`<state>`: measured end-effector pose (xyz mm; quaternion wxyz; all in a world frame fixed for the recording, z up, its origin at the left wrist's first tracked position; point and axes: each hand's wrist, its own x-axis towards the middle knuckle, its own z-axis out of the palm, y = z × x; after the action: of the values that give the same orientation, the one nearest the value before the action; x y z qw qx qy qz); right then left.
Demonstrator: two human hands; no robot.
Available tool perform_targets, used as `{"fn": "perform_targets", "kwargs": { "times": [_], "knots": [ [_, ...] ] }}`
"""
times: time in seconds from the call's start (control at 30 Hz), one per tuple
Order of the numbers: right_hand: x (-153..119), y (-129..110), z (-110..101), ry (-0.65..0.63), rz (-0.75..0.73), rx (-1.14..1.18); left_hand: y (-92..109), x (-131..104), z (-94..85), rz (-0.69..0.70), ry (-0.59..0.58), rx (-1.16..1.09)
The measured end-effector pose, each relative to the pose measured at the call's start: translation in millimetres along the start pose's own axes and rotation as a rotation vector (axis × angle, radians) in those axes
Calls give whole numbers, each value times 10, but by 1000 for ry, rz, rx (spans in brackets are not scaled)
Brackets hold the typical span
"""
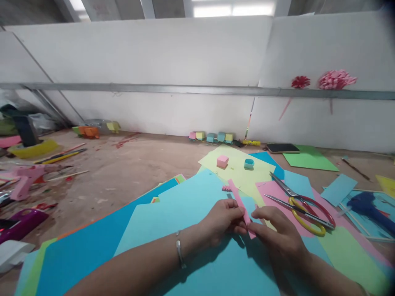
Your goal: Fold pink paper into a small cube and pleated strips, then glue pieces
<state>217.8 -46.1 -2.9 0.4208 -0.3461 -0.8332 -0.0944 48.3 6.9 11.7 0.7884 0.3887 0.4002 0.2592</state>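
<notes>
A narrow pink paper strip (pixel 237 193) slants up between my hands, above a light blue sheet (pixel 182 213). My left hand (pixel 222 220) pinches it near the middle. My right hand (pixel 279 230) has its thumb and fingertips at the strip's lower end. A small folded pink paper piece (pixel 226 188) lies just beyond my left fingers. Farther off, on a pale yellow sheet (pixel 234 154), sit a pink paper box (pixel 222 161) and a blue paper ring (pixel 248 164). Two pairs of scissors (pixel 304 205) rest crossed to the right of my right hand.
Colored paper lies stacked under my forearms. At right are a blue glue gun (pixel 372 209) and a phone (pixel 282 148). A pink glue gun (pixel 26 179) and a purple tool (pixel 21 224) lie at left. Paper blocks (pixel 211 137) line the wall, below paper flowers (pixel 336 79).
</notes>
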Motion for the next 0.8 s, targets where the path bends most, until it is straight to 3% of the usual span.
{"fn": "perform_targets", "kwargs": {
  "times": [0.13, 0.27, 0.6, 0.8],
  "knots": [
    [-19, -19, -3, -55, -170, 24, -139, 21, 8, 133, -61, 43],
    [-35, -81, 7, -122, -216, -3, -189, 2, 39, 199, 21, 120],
    [60, -166, -15, -185, -250, -118, -172, -42, 22, 245, 15, 234],
    [45, -208, -49, -230, -337, -28, -51, -17, -35, 264, 143, 287]
  ]
}}
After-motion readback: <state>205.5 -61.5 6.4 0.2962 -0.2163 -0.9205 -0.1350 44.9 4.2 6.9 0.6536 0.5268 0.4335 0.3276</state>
